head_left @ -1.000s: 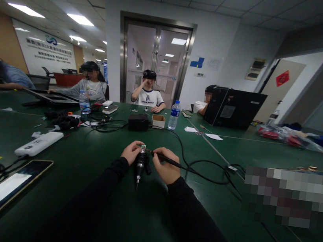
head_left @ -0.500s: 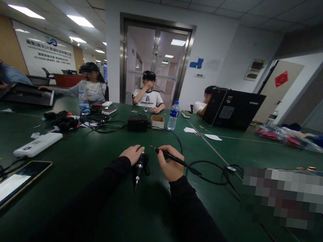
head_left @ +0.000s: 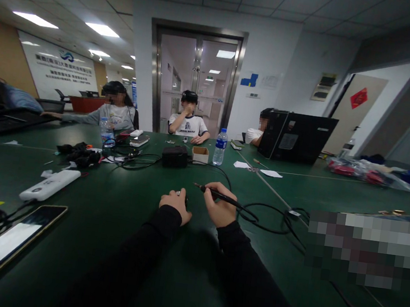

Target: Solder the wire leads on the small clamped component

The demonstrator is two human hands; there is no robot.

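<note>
My right hand (head_left: 222, 210) is closed in a pen grip round a black corded, pen-shaped tool that looks like a soldering iron (head_left: 219, 194). Its thin metal tip points left, towards my other hand. My left hand (head_left: 174, 205) rests low over the table with fingers curled down, back of the hand up. Beneath it sits a black tool with a pointed metal tip, now almost wholly hidden; only a bit of dark and shiny surface shows by the fingers. The two hands are side by side, apart. A black cable (head_left: 271, 225) loops on the table right of my right hand.
Beyond my hands stand a black box (head_left: 174, 156), a small open carton (head_left: 200, 155) and a water bottle (head_left: 220, 148). On the left lie a phone (head_left: 8, 243), a white power strip (head_left: 49, 185) and tangled cables. A large black case (head_left: 297, 138) stands far right. Several people sit across the table.
My left hand has turned and moved slightly nearer me, covering the black tool whose tip showed earlier. My right hand has barely shifted. At the far left, a person's dark open case has been lowered flat.
</note>
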